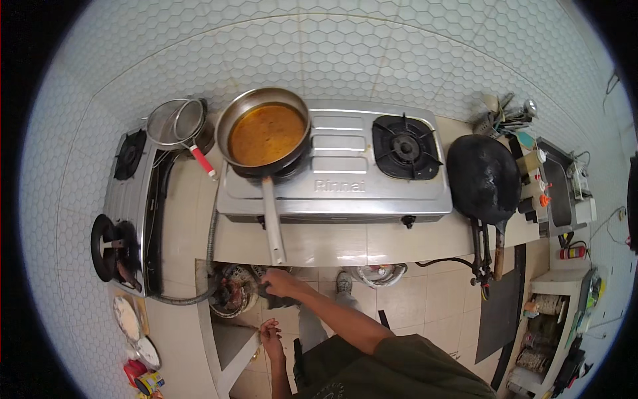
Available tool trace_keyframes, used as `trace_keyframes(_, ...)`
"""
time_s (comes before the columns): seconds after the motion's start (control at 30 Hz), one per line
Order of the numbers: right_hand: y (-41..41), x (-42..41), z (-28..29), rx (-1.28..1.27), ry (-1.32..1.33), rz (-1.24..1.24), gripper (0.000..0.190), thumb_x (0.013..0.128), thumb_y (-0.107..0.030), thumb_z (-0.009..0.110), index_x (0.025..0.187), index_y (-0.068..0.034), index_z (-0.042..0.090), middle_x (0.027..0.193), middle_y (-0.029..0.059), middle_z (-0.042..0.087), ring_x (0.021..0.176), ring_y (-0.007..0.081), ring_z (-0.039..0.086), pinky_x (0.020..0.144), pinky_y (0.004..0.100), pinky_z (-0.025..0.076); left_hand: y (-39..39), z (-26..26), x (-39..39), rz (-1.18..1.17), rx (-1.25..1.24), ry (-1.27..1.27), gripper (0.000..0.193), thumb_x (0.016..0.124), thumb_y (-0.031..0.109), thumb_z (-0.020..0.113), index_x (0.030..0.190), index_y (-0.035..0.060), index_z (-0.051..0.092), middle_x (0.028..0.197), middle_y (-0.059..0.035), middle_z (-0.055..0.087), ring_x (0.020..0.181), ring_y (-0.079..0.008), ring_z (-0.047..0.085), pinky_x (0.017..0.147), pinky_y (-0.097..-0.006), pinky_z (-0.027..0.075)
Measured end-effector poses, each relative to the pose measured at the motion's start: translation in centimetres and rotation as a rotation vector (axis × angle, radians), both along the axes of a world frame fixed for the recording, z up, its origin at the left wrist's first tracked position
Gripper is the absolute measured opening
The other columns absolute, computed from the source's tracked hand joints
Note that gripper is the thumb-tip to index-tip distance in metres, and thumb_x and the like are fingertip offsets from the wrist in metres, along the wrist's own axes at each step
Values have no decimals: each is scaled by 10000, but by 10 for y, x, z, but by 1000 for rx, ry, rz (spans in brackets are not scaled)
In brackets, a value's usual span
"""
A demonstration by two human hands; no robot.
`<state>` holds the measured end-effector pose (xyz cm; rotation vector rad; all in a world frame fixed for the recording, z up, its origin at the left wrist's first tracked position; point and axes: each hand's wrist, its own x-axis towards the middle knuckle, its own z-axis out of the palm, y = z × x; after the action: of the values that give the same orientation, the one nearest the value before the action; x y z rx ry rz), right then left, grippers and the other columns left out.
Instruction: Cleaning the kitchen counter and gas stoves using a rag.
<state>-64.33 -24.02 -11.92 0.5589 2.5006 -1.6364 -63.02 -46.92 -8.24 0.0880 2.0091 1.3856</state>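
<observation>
My right hand (280,282) reaches below the front edge of the counter, next to a round basket (234,294) with dark and reddish contents. Its fingertips meet something dark there, and whether they grip it is hard to see. Lower down, my left hand (271,335) is raised near the corner of a low shelf (234,344), fingers loosely bent and nothing visible in them. On the Rinnai gas stove (339,194) above, a frying pan (273,214) of orange-brown liquid (268,134) sits over the left burner, its handle jutting past the counter edge.
An upturned black wok (483,177) lies right of the bare right burner (406,146). Strainers (174,122) rest at the left, one red-handled, near a second stove (127,204). Squeeze bottles (533,187) stand near a sink (558,194). A gas hose (211,249) hangs over the counter edge.
</observation>
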Motion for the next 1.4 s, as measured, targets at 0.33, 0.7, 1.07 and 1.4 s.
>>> trace_keyframes(0.33, 56, 233, 53, 437, -77, -1425, 383, 845, -41, 574, 1219, 41, 573, 1189, 208, 575, 1066, 334, 574, 964, 420, 447, -21, -16, -38, 35, 25, -23, 176, 1001, 169, 483, 1108, 90, 598, 986, -12, 614, 766, -102, 543, 663, -248, 424)
trace_keyframes(0.7, 35, 73, -20, 795, -25, -1038, 405, 850, -100, 621, 1220, 55, 567, 1175, 241, 582, 1099, 423, 529, 1010, 470, 406, -12, -8, -53, 4, 127, -70, 161, 986, 125, 494, 1085, 93, 616, 984, -12, 629, 769, -96, 562, 663, -246, 426)
trace_keyframes(1.07, -141, -89, 24, -190, 136, -434, 376, 837, -66, 630, 1212, -48, 619, 1235, 155, 555, 1174, 326, 539, 988, 405, 435, -73, -2, -103, 92, 45, -15, 177, 1003, 130, 461, 1089, 53, 595, 985, -37, 625, 798, -111, 547, 698, -259, 434)
trace_keyframes(1.4, -29, -27, 73, 414, 199, -986, 344, 844, 12, 562, 1186, 34, 591, 1207, 213, 548, 1106, 373, 551, 999, 407, 422, -80, -33, -116, 67, 152, 24, 187, 996, 162, 485, 1101, 51, 593, 989, -59, 633, 819, -132, 572, 721, -277, 463)
